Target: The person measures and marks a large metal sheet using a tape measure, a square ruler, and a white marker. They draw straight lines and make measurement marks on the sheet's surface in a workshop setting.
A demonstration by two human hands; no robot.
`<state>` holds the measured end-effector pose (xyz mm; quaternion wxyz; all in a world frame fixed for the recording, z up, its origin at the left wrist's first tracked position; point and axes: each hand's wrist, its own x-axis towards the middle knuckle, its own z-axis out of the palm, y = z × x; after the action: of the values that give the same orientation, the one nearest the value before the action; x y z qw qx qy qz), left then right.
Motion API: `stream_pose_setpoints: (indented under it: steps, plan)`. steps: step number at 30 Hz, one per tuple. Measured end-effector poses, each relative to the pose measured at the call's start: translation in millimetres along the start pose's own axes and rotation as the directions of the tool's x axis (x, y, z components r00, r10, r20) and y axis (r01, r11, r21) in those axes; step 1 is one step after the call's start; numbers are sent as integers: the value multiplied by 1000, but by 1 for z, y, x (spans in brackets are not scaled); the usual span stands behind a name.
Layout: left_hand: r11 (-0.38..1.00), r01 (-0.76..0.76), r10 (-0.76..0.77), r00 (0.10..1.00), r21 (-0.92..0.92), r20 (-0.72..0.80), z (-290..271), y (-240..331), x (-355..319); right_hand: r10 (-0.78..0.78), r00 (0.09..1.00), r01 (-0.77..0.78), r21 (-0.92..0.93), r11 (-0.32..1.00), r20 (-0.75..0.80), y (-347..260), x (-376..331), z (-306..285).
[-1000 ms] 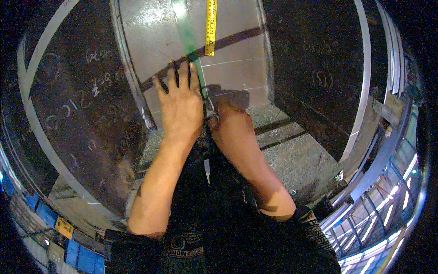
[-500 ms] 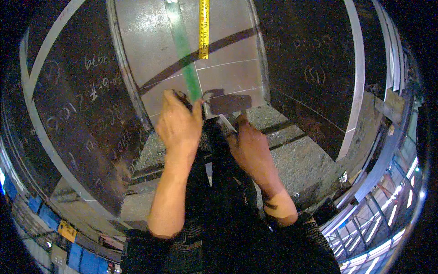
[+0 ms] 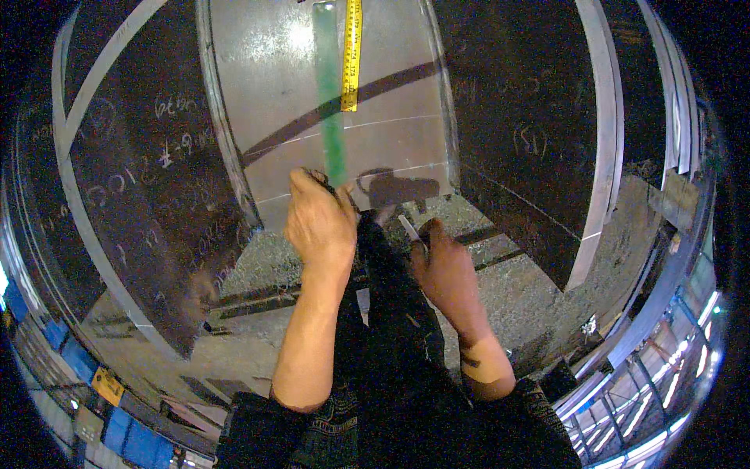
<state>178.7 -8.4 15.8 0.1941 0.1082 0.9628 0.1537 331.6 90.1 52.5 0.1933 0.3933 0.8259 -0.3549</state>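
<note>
A shiny steel sheet (image 3: 266, 86) lies ahead of me with faint scribed lines across it. A long green straightedge (image 3: 330, 94) runs up the sheet, and a yellow tape measure (image 3: 352, 55) lies beside it on the right. My left hand (image 3: 319, 223) grips the near end of the green straightedge at the sheet's front edge. My right hand (image 3: 444, 270) is off the sheet, over the concrete floor, and holds a thin white marking stick (image 3: 409, 228) pointing up toward the sheet.
Dark steel plates with chalk writing lie on the left (image 3: 141, 203) and on the right (image 3: 523, 141). Light metal strips (image 3: 605, 102) edge the right plate. Rough concrete floor (image 3: 531, 297) lies below. Blue crates (image 3: 129, 434) sit at the lower left.
My left hand went from flat on the straightedge to a closed grip on its near end. My right hand drew back from the sheet's edge toward me with the stick.
</note>
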Motion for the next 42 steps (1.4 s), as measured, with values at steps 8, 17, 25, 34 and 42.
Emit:
stream_pose_setpoints:
  steps: [8, 17, 25, 34, 42]
  plan:
    - [996, -29, 25, 999, -83, -46, -16, -7, 17, -72, 997, 73, 48, 996, -19, 0, -2, 0]
    - [919, -277, 51, 790, -281, -611, -62, 2, 116, -193, 977, 199, 68, 978, -89, -25, 18, -16]
    - [834, -264, 51, 911, -484, -409, -47, -34, 82, -45, 916, 74, 57, 996, -399, -107, 150, -43]
    - [851, -266, 125, 940, -452, -317, -56, -37, 67, -271, 857, 162, -272, 949, -438, -103, 180, -33]
    - [922, -367, 324, 905, -124, -274, -44, -47, 62, -423, 864, 349, -282, 894, -274, -64, 142, -45]
